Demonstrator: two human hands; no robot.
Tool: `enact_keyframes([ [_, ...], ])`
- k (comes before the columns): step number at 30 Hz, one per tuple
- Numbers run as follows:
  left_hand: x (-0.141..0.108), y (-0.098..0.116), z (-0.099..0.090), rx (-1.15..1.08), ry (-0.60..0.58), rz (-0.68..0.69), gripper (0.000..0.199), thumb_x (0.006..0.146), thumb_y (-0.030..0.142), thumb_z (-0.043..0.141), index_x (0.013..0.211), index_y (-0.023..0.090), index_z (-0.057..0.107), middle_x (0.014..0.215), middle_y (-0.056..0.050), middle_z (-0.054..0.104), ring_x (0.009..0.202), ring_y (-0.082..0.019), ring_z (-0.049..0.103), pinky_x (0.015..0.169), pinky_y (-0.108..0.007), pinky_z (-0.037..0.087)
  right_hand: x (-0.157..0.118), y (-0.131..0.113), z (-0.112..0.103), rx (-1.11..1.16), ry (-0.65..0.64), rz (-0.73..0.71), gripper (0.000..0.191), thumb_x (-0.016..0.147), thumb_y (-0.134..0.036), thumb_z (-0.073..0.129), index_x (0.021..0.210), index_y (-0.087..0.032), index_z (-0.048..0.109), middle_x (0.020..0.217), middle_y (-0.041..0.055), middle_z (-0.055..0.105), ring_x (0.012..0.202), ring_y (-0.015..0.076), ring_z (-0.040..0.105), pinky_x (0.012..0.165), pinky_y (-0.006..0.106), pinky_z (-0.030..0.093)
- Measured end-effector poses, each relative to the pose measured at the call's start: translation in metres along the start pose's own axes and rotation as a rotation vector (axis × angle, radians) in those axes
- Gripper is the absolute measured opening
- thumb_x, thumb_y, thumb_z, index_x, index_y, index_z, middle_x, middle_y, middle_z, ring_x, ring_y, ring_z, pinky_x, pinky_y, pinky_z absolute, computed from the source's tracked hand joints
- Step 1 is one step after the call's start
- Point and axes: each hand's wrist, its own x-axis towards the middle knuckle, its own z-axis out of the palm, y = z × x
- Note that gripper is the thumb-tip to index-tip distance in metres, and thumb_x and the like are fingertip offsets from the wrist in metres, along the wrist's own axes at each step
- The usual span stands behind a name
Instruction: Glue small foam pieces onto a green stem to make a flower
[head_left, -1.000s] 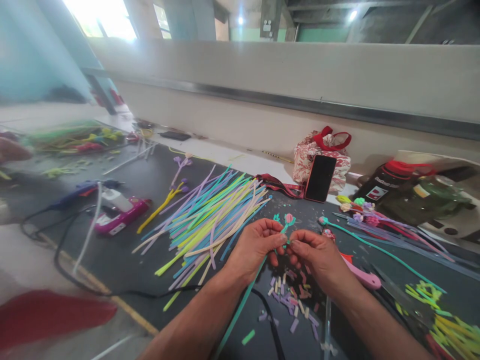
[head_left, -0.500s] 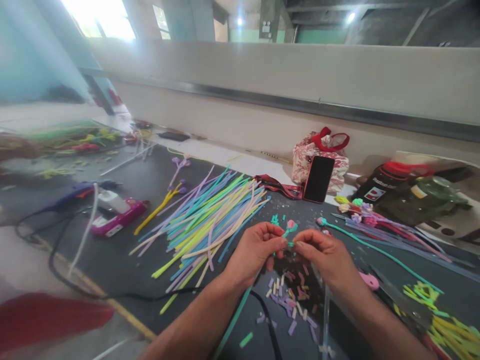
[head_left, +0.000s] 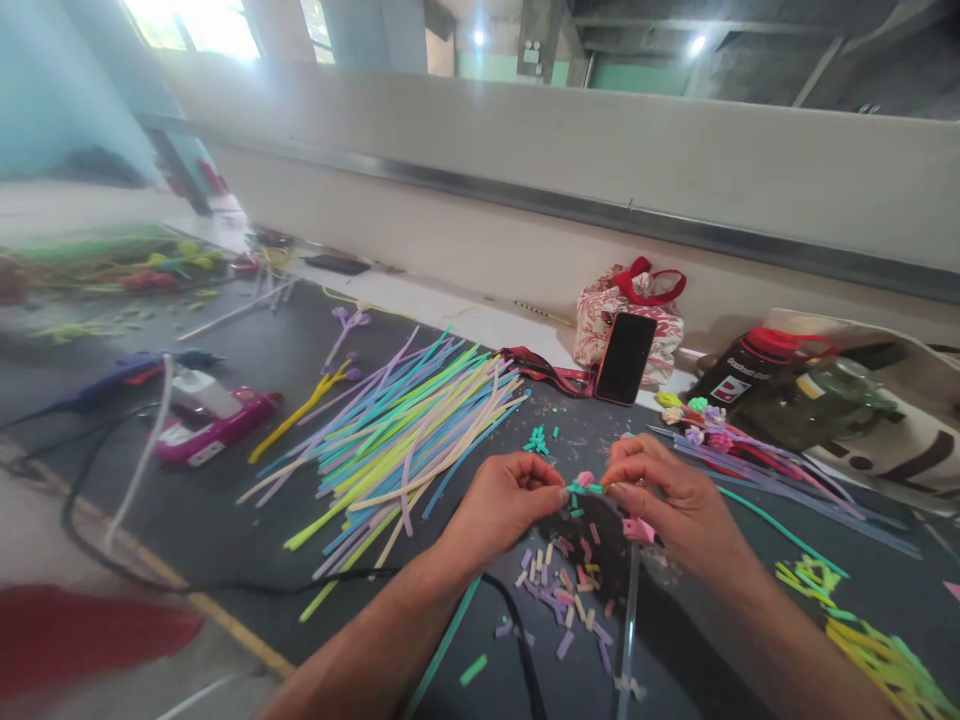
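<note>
On your dark tabletop [head_left: 690, 660], many coloured strips [head_left: 405, 440] lie left of your hands; a black cable [head_left: 247, 588] passes under your left forearm; farther back, a phone [head_left: 626, 358] stands before a patterned bag [head_left: 591, 325], its contents hidden; your left hand [head_left: 510, 500] and right hand [head_left: 675, 495], fingertips pinched, grip a small pink-and-teal flower [head_left: 585, 484] between them, near scattered cut pieces [head_left: 561, 598].

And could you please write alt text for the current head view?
A person's left hand and right hand pinch a teal-and-pink piece above a dark table. Cut bits lie scattered below, pastel strips to the left, and a phone stands before a bag.
</note>
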Motion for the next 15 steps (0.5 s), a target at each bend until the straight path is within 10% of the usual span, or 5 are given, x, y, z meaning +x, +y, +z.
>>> enact_keyframes([
  [15,-0.0002,-0.0084,-0.0009,0.199,-0.023,0.066,0.015,0.061,0.027,0.062,0.069,0.014,0.063,0.054,0.003,0.052,0.049,-0.008,0.043,0.045,-0.018,0.031,-0.0036,0.0034,0.0080,-0.046,-0.056,0.008,0.011,0.081,-0.025,0.054,0.078,-0.023,0.064,0.090,0.0038,0.049,0.087,0.0182,0.051,0.067,0.028,0.044],
])
